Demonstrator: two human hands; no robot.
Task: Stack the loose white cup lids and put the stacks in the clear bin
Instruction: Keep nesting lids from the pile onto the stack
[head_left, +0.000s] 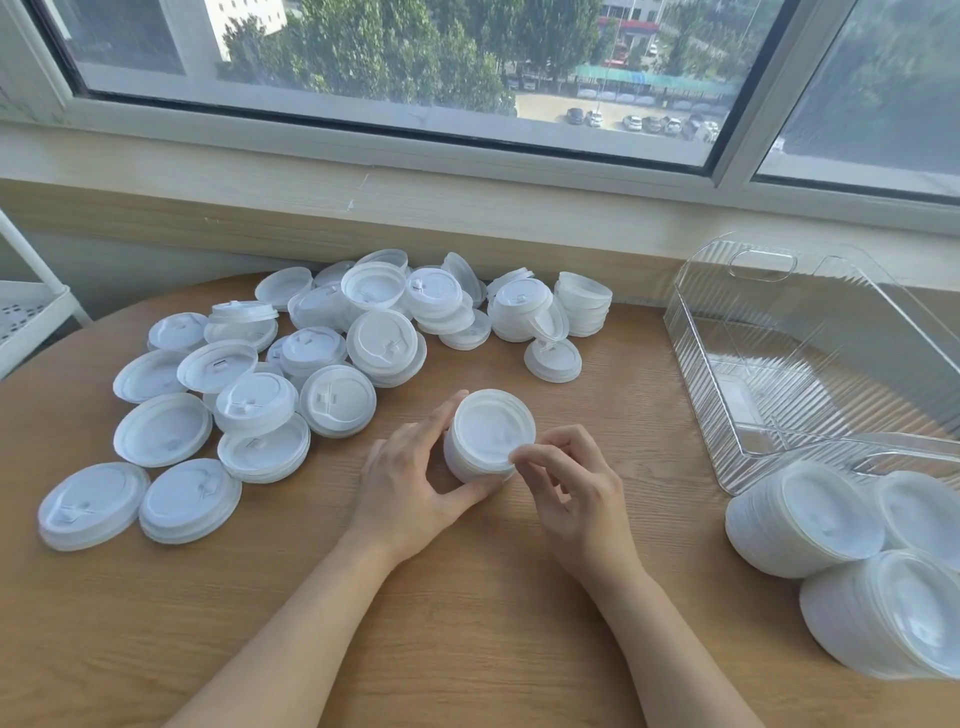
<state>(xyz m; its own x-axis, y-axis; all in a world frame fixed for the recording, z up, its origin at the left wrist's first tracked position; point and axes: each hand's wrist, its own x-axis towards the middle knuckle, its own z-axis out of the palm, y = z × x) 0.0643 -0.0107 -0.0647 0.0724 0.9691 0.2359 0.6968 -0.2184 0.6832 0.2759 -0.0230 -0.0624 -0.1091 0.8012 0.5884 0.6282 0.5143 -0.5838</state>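
Note:
A short stack of white cup lids (488, 431) stands on the wooden table (467, 623) at the middle. My left hand (410, 483) holds the stack from its left side, thumb under the front and fingers along the far side. My right hand (566, 483) pinches the rim of the top lid at the stack's right front edge. Several loose white lids (291, 374) lie heaped to the left and behind. The clear ribbed bin (810, 358) sits at the right with nothing in it.
Three finished stacks of lids (810, 514) lie on their sides at the right front, next to the bin's near wall. A window sill runs behind the table. A white rack (31, 312) stands at the far left.

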